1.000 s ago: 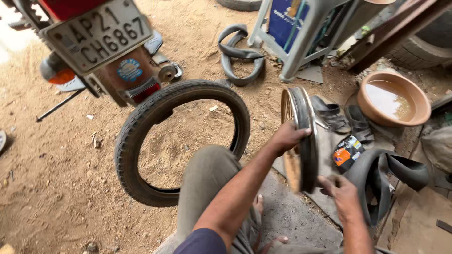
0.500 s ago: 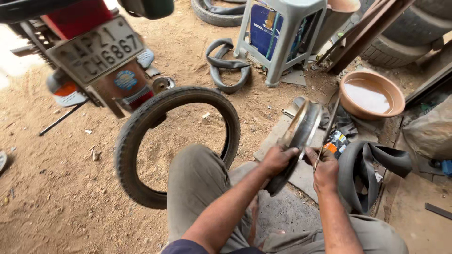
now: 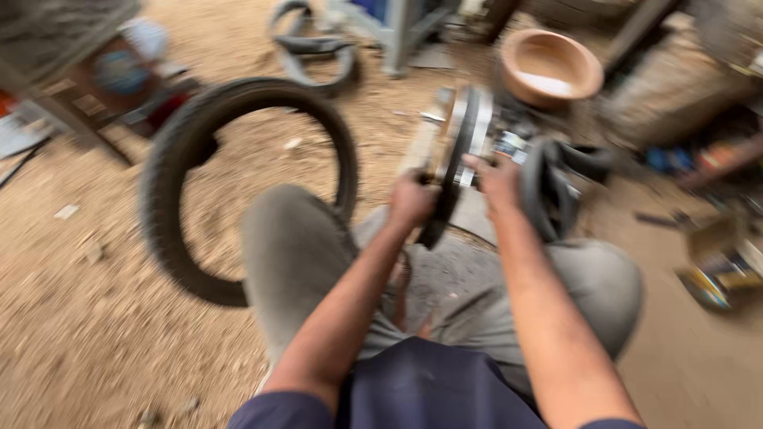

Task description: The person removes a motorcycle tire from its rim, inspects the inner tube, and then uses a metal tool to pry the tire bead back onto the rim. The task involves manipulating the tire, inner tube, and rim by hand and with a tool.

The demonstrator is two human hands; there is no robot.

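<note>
The frame is blurred by motion. A metal wheel rim (image 3: 459, 139) stands on edge in front of my knees. My left hand (image 3: 412, 200) grips its left side and my right hand (image 3: 494, 179) holds its right side. A black tyre (image 3: 171, 179) stands upright on the dirt to the left, leaning by my left knee. A black rubber inner tube (image 3: 560, 187) lies bunched just right of the rim.
A terracotta bowl with water (image 3: 548, 67) sits at the back right. Another inner tube (image 3: 306, 52) lies by a stool's legs (image 3: 393, 32) at the back. A motorcycle's rear (image 3: 95, 79) is at the far left. Clutter lies along the right.
My right hand has closed onto the rim, so both hands now hold it. The rim has come closer to me and more upright. My head has swung down and right.
</note>
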